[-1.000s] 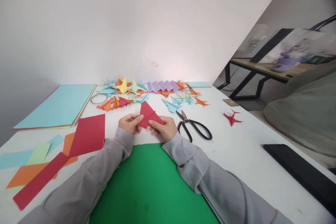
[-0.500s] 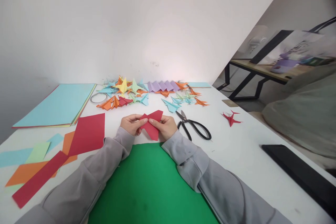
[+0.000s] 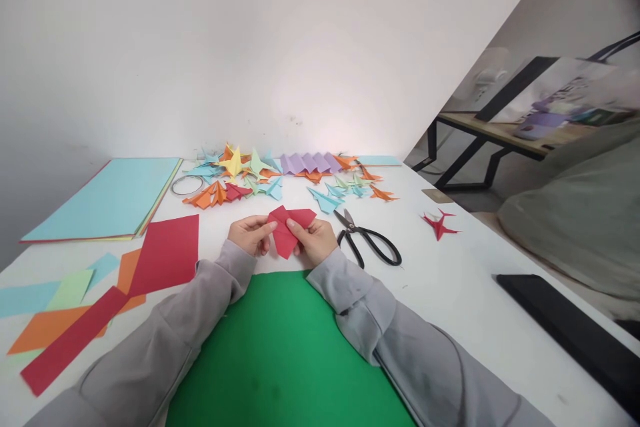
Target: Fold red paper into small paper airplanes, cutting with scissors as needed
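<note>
Above the white table [image 3: 440,333], fingers [image 3: 263,232] of the left hand [image 3: 246,235] and right hand [image 3: 319,240] pinch a folded red paper [image 3: 285,243].

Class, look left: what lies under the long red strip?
Orange paper pokes out on both sides of the red strip; the part directly beneath is covered, so unseen.

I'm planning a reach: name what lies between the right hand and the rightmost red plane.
The head view shows black-handled scissors, then white tabletop, between the right hand and that red plane.
</note>
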Demonstrator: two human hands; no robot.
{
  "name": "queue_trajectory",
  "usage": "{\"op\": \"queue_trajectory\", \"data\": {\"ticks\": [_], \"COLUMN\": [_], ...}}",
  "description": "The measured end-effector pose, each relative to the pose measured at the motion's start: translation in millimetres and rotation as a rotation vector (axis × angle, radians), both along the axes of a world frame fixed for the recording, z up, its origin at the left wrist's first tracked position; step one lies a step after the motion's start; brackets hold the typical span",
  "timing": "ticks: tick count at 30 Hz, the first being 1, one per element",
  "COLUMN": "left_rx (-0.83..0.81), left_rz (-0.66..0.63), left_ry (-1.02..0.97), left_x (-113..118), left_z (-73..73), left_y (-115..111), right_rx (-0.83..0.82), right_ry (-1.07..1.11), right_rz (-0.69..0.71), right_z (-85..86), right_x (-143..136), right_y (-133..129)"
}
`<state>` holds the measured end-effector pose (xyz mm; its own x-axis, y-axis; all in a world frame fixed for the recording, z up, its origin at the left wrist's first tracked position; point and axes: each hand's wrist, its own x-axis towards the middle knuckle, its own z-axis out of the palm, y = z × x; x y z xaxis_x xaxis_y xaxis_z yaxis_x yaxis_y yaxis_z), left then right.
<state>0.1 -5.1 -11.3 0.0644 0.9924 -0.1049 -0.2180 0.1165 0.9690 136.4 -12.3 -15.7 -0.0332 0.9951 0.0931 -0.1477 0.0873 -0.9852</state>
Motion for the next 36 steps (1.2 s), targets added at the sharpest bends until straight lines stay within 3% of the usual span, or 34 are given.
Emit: {"op": "queue_trajectory", "data": {"ticks": [6, 13, 18, 21, 28, 31, 34, 36], "left_rx": [-0.059, -0.083, 0.064, 0.168, 0.213, 0.184, 0.075, 0.021], "left_rz": [0.09, 0.017, -0.087, -0.08, -0.053, -0.039, -0.096, -0.157], "left_ry": [-0.067, -0.043, 0.034, 0.092, 0.323, 0.325, 0.265, 0.319], "left_x": [-4, -15, -18, -24, -30, -29, -29, -28], "left_z": [-2.6, -6.3, -5.4, -6.1, -10.1, -3.2, 5.1, 8.1], "left_y": [6, 14, 14, 17, 18, 15, 12, 10], "right_rx": [-0.038, -0.097, 0.007, 0.076, 0.32, 0.246, 0.178, 0.181], "right_ry": [-0.014, 0.241, 0.148, 0.049, -0.506, -0.449, -0.304, -0.348], "right_rz": [0.095, -0.024, 0.023, -0.022, -0.083, -0.026, 0.024, 0.028], "right_z": [1.1, -6.5, -9.5, -11.7, -15.0, -16.8, -16.6, -16.0], "right_x": [-1, 6, 5, 3, 5, 6, 7, 7], "right_y": [-1, 10, 8, 7, 6, 7, 8, 7]}}
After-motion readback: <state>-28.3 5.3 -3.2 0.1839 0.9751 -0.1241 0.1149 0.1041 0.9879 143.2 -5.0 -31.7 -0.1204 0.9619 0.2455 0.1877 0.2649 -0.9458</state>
